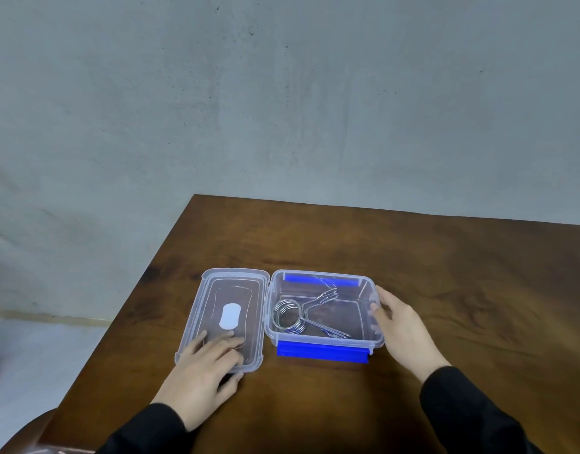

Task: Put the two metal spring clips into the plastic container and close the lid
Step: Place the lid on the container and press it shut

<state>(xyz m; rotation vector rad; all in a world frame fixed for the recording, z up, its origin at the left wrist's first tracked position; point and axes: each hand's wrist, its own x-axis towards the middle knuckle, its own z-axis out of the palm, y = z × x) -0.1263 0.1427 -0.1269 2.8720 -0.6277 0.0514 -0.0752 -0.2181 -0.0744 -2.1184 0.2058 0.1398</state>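
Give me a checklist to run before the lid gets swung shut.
1. Clips inside the container: ok, though whether there are two I cannot tell, the coils overlap.
2. Nothing sticking above the rim: cannot tell.
3. Left hand on the lid: ok, fingers on its near end.
4. Right hand steadying the container: ok, at its right wall.
5. Blue latches clear of the rim: ok, folded outward.
6. Right fingers clear of the rim: not ok.

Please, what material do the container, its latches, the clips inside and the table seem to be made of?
Container: clear glossy plastic; the table shows through its walls.
Latches: opaque blue plastic, probably.
Spring clips: bright polished metal wire; the coils glint.
Table: brown wood or wood veneer; dark grain, slight sheen.
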